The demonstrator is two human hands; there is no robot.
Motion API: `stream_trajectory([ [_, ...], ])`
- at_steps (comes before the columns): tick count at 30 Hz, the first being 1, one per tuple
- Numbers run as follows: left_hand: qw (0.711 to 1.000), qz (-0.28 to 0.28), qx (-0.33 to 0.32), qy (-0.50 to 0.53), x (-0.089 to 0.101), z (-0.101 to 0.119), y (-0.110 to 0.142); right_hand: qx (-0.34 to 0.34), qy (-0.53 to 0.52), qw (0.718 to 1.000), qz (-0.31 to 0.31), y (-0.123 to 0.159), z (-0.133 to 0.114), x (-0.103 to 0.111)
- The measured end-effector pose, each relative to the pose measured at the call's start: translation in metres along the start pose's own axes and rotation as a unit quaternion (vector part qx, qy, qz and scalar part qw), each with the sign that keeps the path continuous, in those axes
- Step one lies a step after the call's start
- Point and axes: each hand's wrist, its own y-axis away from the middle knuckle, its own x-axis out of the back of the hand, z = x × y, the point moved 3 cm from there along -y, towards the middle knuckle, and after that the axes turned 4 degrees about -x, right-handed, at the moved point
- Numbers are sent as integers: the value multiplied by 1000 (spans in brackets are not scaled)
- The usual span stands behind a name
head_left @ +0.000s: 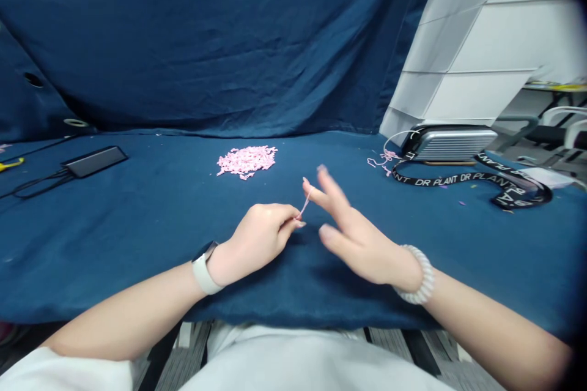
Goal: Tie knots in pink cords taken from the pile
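Observation:
My left hand is closed in a pinch, thumb against forefinger, on one end of a thin pink strip. The strip runs up from that pinch to a finger of my right hand, where it seems to bend round near the fingertip. My right hand has its fingers stretched and spread, slightly blurred by motion. Both hands are above the blue cloth near the table's front. Beyond them lies a flat pile of small pink pieces; their exact kind is too small to tell.
At the left rests a dark flat device with black cables, near a yellow object. At the right stands a ribbed silver case, with a black lettered strap and pink scraps beside it. A blue curtain hangs behind.

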Motion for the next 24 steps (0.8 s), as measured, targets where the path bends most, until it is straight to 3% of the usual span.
stream_trajectory([
  [2,1000,-15,-13,-24,-4,0,2,42,177,983,-3,0,2,-4],
  [4,998,-43,-28,-39,-7,1,4,57,255,965,5,-1,4,-4],
  [6,996,-61,-52,-49,-9,3,6,33,220,975,6,-2,6,1],
  [9,992,-35,-102,-67,-6,8,8,-91,-34,995,-9,-3,8,11],
  [11,988,5,-131,-80,-1,11,9,-187,-264,946,-19,-3,7,15],
  [13,984,47,-151,-86,3,12,9,-243,-447,860,-16,-3,1,15],
  [15,981,75,-161,-81,6,14,8,-269,-553,789,0,-2,-4,16],
  [17,980,80,-165,-71,6,16,8,-276,-586,762,16,-1,-6,16],
  [19,982,64,-166,-60,4,20,8,-270,-549,790,25,1,-6,17],
  [20,983,54,-166,-54,3,21,9,-253,-502,826,29,2,-5,19],
  [22,985,31,-162,-40,1,25,11,-170,-330,927,59,4,-5,25],
  [24,988,7,-152,-31,0,27,13,-57,-143,984,89,6,-8,30],
])
